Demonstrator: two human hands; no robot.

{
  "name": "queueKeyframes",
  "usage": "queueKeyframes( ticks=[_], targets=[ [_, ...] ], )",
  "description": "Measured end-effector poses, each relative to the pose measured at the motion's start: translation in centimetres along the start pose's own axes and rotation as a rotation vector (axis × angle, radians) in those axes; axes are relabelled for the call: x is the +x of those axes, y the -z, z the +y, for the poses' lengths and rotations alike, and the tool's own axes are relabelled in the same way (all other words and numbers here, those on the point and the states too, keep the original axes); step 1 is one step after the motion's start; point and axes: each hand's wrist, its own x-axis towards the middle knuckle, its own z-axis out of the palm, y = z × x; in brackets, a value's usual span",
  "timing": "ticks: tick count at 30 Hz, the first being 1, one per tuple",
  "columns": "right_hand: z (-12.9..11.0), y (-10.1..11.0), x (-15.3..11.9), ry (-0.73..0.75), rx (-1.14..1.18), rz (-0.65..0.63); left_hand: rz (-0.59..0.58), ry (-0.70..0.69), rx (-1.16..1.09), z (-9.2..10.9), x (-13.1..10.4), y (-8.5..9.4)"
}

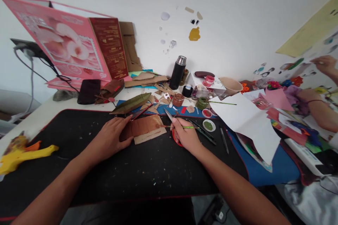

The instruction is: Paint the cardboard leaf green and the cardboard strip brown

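A piece of cardboard lies on the black mat, most of its upper face covered in brown paint and its right and lower edges bare. My left hand rests at its left end, fingers apart. A thin green-handled paintbrush is pinched in my right hand, its tip touching the right part of the cardboard. Partly under my right hand is a red round lid. Just behind are an open jar of brown paint and a large green leaf.
A yellow glue gun lies at the left. Behind stand a black flask and a pink box. Green paint fills a small lid beside dark pens. White paper lies right; another person's hand is at far right.
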Motion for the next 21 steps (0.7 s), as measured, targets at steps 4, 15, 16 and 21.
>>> queueKeyframes(
  ticks=[4, 15, 16, 21],
  targets=[
    [0.0, -0.3, 0.2, 0.002, 0.046, 0.044, 0.004, 0.006, 0.001, 0.0, 0.1, -0.1],
    [-0.1, -1.6, 2.3, 0.027, 0.053, 0.023, 0.024, -0.024, 0.017, -0.1, 0.0, 0.0],
    [-0.1, -1.7, 2.5, 0.017, 0.074, 0.023, 0.028, -0.020, 0.012, -0.1, 0.0, -0.1],
    [0.6, -2.1, 2.7, 0.070, 0.036, 0.005, 0.033, -0.009, 0.004, -0.1, 0.0, -0.2]
  ],
)
